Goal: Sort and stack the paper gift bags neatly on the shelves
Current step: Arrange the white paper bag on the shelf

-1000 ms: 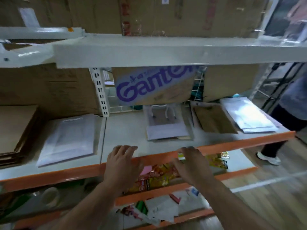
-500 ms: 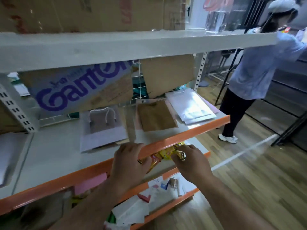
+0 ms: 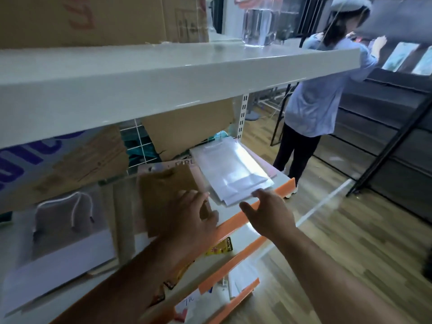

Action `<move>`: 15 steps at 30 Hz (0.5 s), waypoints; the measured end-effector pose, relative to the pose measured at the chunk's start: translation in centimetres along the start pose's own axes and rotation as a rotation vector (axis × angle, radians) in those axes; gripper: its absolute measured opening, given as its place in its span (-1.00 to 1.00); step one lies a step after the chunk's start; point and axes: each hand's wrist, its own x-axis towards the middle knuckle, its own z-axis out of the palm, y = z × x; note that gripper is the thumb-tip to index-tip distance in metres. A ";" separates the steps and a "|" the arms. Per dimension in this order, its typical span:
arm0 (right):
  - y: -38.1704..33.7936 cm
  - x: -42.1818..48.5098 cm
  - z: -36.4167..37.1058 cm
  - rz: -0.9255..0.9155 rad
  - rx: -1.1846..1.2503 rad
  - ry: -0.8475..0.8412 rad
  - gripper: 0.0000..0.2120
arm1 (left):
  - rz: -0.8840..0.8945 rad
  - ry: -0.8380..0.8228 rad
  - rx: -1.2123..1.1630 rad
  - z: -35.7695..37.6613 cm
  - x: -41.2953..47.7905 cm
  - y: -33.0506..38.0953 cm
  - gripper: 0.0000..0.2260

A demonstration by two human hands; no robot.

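A stack of white paper gift bags [image 3: 231, 169] lies flat at the right end of the white shelf [image 3: 231, 212] with the orange front lip. A brown paper bag [image 3: 166, 190] lies to its left, and a pale bag with white cord handles [image 3: 58, 242] lies further left. My left hand [image 3: 187, 220] hovers with spread, relaxed fingers over the brown bag's near corner. My right hand [image 3: 268, 213] reaches with open fingers to the near edge of the white stack, fingertips at its corner. Neither hand holds anything.
A white upper shelf [image 3: 163, 73] with cardboard boxes [image 3: 93, 17] hangs just above. Lower shelves hold colourful packets [image 3: 221, 247] and papers. A person in a light blue top [image 3: 320, 97] stands to the right on the wooden floor [image 3: 350, 230], beside dark racks.
My view and both hands have shifted right along the shelf. The hands left the orange lip and rose over the brown bag and the white stack.
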 end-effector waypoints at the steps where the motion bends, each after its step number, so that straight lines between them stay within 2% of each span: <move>1: 0.5 1.0 0.1 0.003 -0.018 0.004 -0.49 | -0.009 -0.007 -0.007 0.5 0.8 0.3 -0.47; 7: 3.1 8.1 0.3 -0.011 -0.206 -0.110 -0.44 | -0.072 0.017 0.035 3.7 4.2 2.2 -0.52; 12: 4.8 12.7 0.4 -0.025 -0.221 -0.185 -0.33 | -0.165 0.045 0.086 6.3 5.7 5.1 -0.55; 15: 5.5 14.5 0.3 -0.039 -0.185 -0.241 -0.34 | -0.289 0.031 0.094 8.3 6.6 6.5 -0.54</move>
